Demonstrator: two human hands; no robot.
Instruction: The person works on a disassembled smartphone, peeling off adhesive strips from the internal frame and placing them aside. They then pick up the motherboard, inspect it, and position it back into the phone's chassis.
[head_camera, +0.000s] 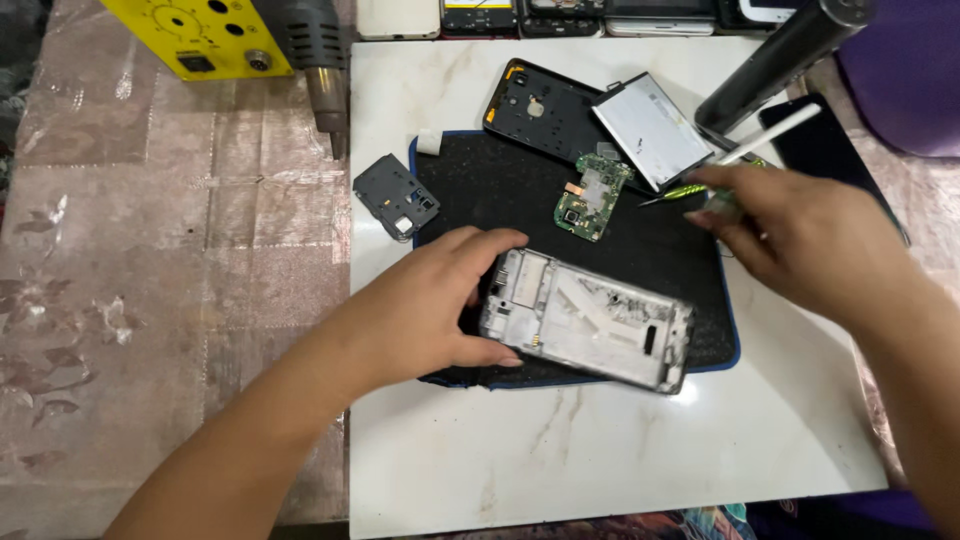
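My left hand (425, 300) grips the left end of a stripped silver phone frame (590, 320) lying on a black work mat (500, 185). At the mat's right edge my right hand (790, 235) holds a small green-handled tool (672, 192), its tip pointing left toward a green circuit board (593, 196). Whether the white stick (770, 135) above the fingers is also in that hand I cannot tell. A silver battery (652, 128) leans over a black phone back cover (545, 108) at the mat's far edge.
A small black cover piece (396, 195) lies left of the mat on the white marble slab (600, 450). A hot-air gun nozzle (325, 85) and a yellow station (195, 35) sit at the far left. A dark cylinder (785, 55) slants at top right. Several phones line the far edge.
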